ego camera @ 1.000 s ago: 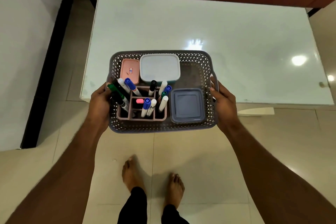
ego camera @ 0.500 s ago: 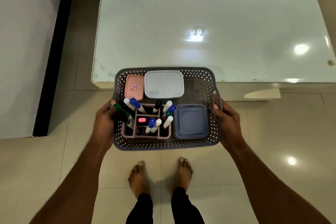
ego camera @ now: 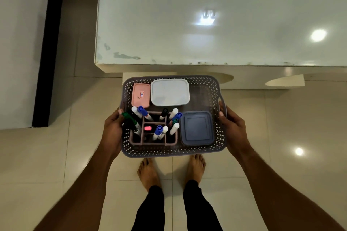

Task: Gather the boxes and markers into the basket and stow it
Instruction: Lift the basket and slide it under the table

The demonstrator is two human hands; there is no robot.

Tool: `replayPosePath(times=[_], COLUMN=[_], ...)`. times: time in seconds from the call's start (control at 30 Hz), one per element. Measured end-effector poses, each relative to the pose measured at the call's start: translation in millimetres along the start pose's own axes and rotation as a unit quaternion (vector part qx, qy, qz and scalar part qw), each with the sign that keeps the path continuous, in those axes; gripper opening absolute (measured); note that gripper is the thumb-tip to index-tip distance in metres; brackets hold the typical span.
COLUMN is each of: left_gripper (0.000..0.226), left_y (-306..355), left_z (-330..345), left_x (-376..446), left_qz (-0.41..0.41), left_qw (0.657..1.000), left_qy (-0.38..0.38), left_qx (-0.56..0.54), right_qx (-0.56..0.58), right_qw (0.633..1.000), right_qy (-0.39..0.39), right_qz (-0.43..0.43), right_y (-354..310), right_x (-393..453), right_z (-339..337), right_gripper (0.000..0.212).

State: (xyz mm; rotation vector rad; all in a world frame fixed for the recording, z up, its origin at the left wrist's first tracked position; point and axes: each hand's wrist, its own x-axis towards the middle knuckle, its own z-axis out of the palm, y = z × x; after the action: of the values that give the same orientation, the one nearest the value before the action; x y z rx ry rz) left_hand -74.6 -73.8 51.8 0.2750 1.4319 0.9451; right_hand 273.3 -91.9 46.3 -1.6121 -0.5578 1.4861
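I hold a grey perforated basket (ego camera: 204, 151) in the air above the floor, just in front of the table's near edge. My left hand (ego camera: 112, 129) grips its left side and my right hand (ego camera: 232, 127) grips its right handle. Inside lie a pink box (ego camera: 140, 95), a white box (ego camera: 170, 92) and a dark blue box (ego camera: 197, 128). A pink divided holder (ego camera: 150, 141) at the front left stands full of several markers (ego camera: 159, 131) with blue, green, black and white caps.
A glossy white table (ego camera: 216, 15) fills the upper view; its front edge is just beyond the basket. A white wall with a black strip (ego camera: 47, 48) is at the left. Beige floor tiles and my bare feet (ego camera: 148, 172) are below the basket.
The basket has come off the table toward me and lower, now hanging over the floor in front of the table edge. Both hands keep the same grip.
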Motion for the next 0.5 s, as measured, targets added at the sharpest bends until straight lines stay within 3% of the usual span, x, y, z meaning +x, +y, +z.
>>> replayPosePath(times=[0.5], left_gripper=[0.034], left_y=[-30.8], left_z=[4.6], left_x=[115.9], left_qz=[-0.022], left_qw=[0.995], left_qy=[0.028], left_qx=[0.095], right_qx=[0.004], right_qw=[0.999], right_qy=[0.008], right_qz=[0.035], right_y=[48.2], right_x=[101.7], right_z=[14.8], right_gripper=[0.04])
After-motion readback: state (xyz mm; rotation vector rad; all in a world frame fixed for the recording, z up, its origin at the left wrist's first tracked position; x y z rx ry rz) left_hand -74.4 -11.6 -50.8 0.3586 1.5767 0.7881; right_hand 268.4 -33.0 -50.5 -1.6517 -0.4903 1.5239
